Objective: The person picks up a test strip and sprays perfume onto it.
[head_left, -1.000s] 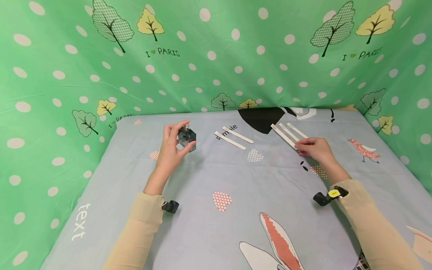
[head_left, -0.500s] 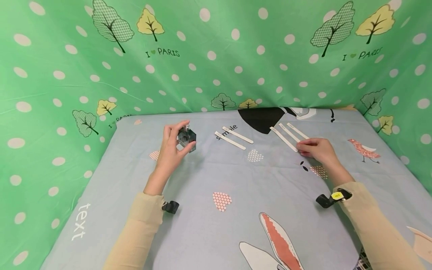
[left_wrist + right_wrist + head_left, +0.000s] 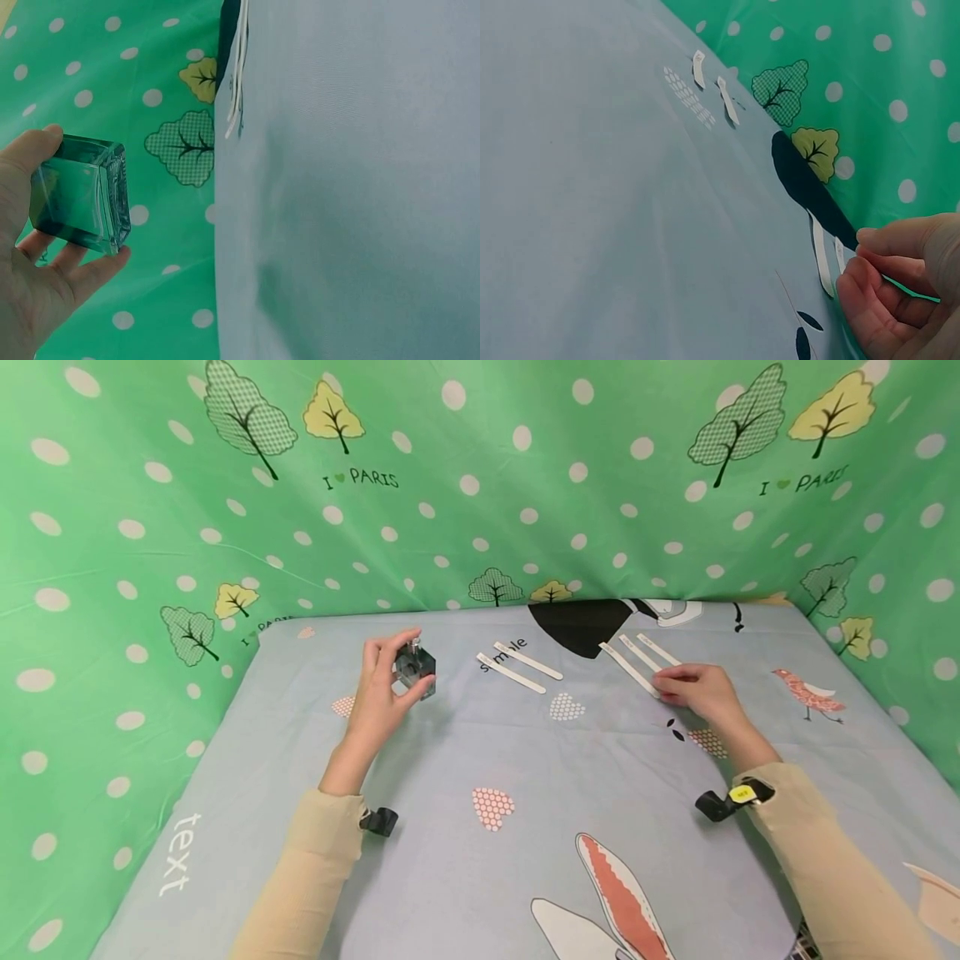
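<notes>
My left hand (image 3: 378,681) holds a square, teal-tinted glass perfume bottle (image 3: 82,191) up off the cloth, thumb on one side and fingers on the other. A small clear spray top pokes up beside the index finger in the head view. On the right, three slim white scent test strips (image 3: 626,667) lie slanted side by side, with small print at their far ends. My right hand (image 3: 693,687) is at their near ends, thumb and index finger close together. Its fingertips hide part of the strips; I cannot tell whether they pinch one.
Two more white strips (image 3: 512,673) lie apart in the middle, near the printed word on the grey-blue cloth (image 3: 435,860). A green dotted curtain (image 3: 450,485) rises along the back edge. Both wrists wear black camera mounts (image 3: 378,821).
The right hand has shifted slightly around the right-hand strips, and the nearest strip has slid a little toward the person. The left hand and bottle stay put.
</notes>
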Demonstrator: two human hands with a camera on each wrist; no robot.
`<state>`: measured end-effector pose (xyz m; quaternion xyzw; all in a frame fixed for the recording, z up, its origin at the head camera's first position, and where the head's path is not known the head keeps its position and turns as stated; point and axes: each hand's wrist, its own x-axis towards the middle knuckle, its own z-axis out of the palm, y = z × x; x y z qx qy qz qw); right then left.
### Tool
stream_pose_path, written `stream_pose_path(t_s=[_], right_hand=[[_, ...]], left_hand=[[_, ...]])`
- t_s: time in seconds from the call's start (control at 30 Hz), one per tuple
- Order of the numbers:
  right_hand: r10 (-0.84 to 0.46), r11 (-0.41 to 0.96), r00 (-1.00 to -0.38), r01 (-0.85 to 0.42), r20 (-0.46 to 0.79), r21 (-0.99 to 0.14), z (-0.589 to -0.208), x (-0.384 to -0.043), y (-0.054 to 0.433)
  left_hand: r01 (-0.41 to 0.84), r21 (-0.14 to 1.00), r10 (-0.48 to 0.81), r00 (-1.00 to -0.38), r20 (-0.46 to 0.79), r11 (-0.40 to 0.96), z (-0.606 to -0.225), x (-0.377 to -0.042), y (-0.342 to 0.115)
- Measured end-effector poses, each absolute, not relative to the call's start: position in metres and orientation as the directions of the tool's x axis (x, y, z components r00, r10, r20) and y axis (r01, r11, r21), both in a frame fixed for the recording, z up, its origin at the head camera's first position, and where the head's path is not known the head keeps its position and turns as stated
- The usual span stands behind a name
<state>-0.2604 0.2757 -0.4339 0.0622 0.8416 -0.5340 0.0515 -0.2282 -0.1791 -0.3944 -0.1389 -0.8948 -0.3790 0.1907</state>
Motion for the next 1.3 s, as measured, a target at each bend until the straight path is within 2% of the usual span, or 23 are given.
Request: stream_pose_path(t_s=[0.67,1.1,1.3], right_hand=[[0.03,0.398,-0.986,0.165,-0.167,-0.903,-0.433,-0.272,0.252],[0.045,0.35,-0.993,0.119,-0.11,-0.929,-0.434,-0.278,0.23],[0.04,0.302,-0.998,0.048,-0.038,-0.952,-0.434,-0.281,0.219]], left_hand=[[0.39,0.641,0.09,-0.889,0.449,0.661,-0.396,-0.227,-0.181],[0.393,0.634,0.088,-0.885,0.457,0.666,-0.396,-0.227,-0.182],[0.393,0.637,0.089,-0.886,0.454,0.663,-0.396,-0.227,-0.182]])
